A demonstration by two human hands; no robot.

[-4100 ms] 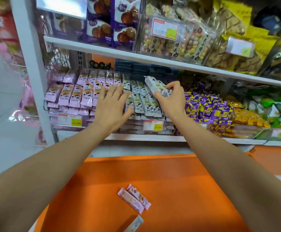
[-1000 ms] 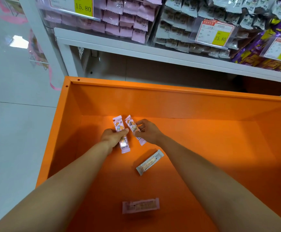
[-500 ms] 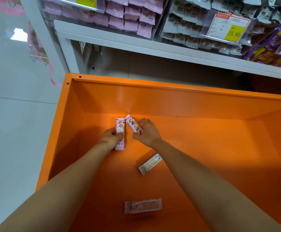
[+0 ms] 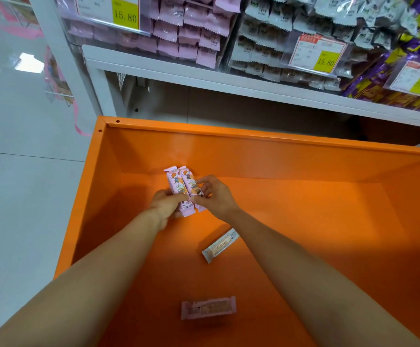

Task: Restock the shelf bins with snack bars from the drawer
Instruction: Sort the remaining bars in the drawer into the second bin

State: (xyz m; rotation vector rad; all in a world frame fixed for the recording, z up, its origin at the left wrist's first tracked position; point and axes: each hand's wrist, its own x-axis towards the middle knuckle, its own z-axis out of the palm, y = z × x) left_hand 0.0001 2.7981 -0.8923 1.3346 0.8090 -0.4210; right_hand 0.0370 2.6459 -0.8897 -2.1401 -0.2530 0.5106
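Pink cartoon-printed bars [image 4: 181, 189] in orange drawer [image 4: 304, 209].

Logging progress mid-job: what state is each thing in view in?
Orange drawer: open.
Left hand: grips left pink bar.
Right hand: pinches right pink bar.
White bar: loose on drawer floor.
Pale pink bar: flat on drawer floor.
Pink shelf bin: stocked.

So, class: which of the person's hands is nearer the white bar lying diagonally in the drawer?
Right. The right hand, gripping a pink bar, is just beyond the white bar; the left hand, gripping another, is farther off, beyond and to its left.
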